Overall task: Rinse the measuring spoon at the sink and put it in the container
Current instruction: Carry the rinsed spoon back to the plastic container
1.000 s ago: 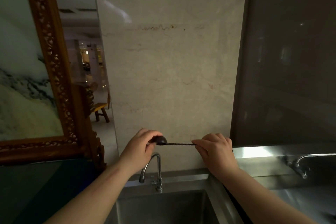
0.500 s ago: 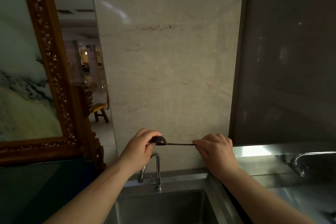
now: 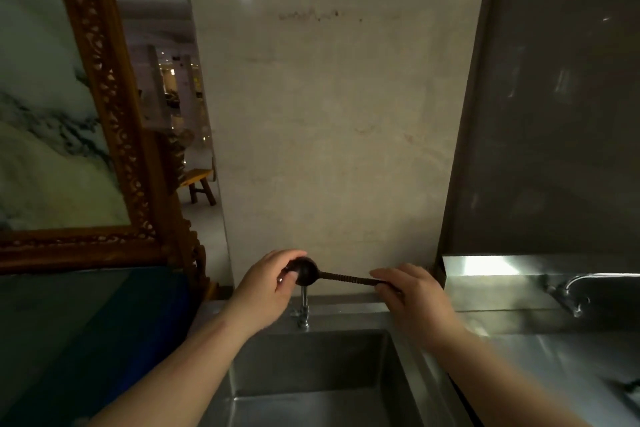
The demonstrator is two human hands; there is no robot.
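Note:
A dark measuring spoon (image 3: 308, 273) with a round bowl and a thin ridged handle is held level above the steel sink (image 3: 311, 374). My left hand (image 3: 268, 282) cups and rubs the spoon's bowl with fingers and thumb. My right hand (image 3: 412, 298) pinches the far end of the handle. The spoon hangs right over the tap (image 3: 303, 308), whose spout is mostly hidden behind the bowl and my left hand. I see no running water. No container shows in this view.
A marble wall panel rises behind the sink. A carved wooden frame (image 3: 114, 114) stands at the left above a dark blue-green surface (image 3: 86, 340). To the right lie a steel counter (image 3: 554, 357) and a second tap (image 3: 571, 291).
The view has tilted down a little, showing more of the sink basin. Both hands still hold the spoon; its bowl now covers the tap's spout, and my left fingers have shifted on it.

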